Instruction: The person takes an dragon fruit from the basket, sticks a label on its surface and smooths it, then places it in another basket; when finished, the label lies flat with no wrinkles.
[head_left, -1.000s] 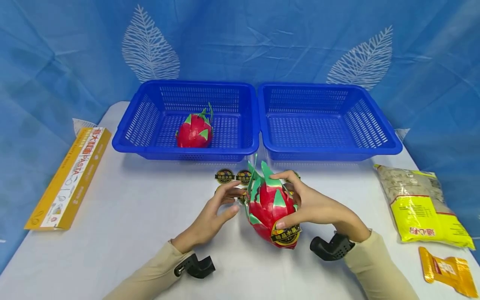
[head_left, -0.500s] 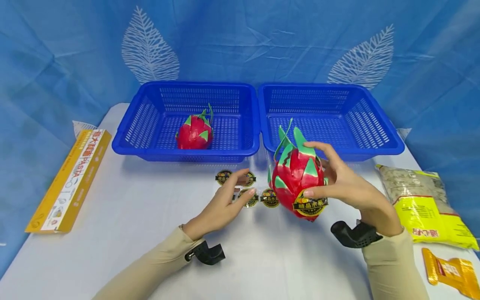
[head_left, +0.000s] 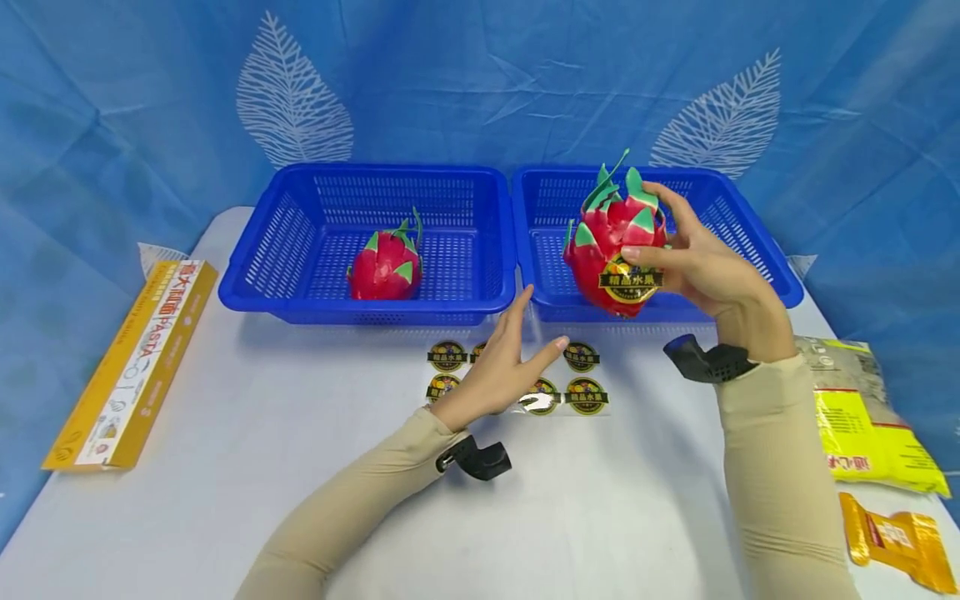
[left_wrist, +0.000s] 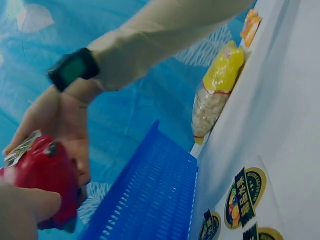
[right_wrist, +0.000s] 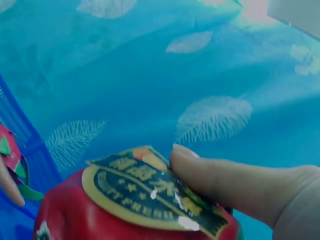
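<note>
My right hand (head_left: 708, 262) grips a red dragon fruit (head_left: 600, 258) with green leaf tips, holding it above the front of the right blue basket (head_left: 757, 225). A round black and gold sticker (head_left: 630, 279) sits on the fruit's side, and in the right wrist view the thumb lies on this sticker (right_wrist: 145, 190). My left hand (head_left: 498, 367) hovers over the sheet of stickers (head_left: 587, 396), fingers extended and holding nothing. It hides part of that sheet. A second dragon fruit (head_left: 385, 265) lies in the left blue basket (head_left: 258, 296).
At the left lies a yellow pasta box (head_left: 131, 367). On the right are a yellow and clear bag (head_left: 873, 425), partly covered by my right sleeve, and an orange-gold wrapped packet (head_left: 900, 542). A blue curtain (head_left: 495, 75) hangs behind the baskets.
My right hand has lifted the dragon fruit off the table and carried it away and to the right, over the right basket. My left hand has moved forward and right over the sticker sheet.
</note>
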